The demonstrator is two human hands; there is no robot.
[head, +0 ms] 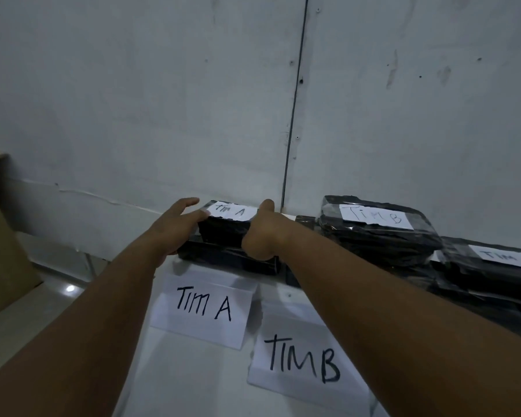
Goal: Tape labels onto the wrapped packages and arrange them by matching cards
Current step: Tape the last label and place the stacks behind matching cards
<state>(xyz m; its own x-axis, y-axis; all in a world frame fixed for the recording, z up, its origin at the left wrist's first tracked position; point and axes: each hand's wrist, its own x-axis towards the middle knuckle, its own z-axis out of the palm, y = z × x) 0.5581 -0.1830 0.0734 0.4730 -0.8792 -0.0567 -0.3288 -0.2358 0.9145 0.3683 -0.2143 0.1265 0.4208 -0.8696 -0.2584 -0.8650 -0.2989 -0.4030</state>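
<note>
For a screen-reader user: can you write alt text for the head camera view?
Both hands, left hand and right hand, grip a black wrapped package labelled "Tim A" stacked against a grey wall, behind the "Tim A" card. A "Tim B" package sits right.

We see a black plastic-wrapped package with a white "Tim A" label stacked on another black wrapped package just behind the white paper "TIM A" card, beside which, to the right, lies the white "TIM B" card.
</note>
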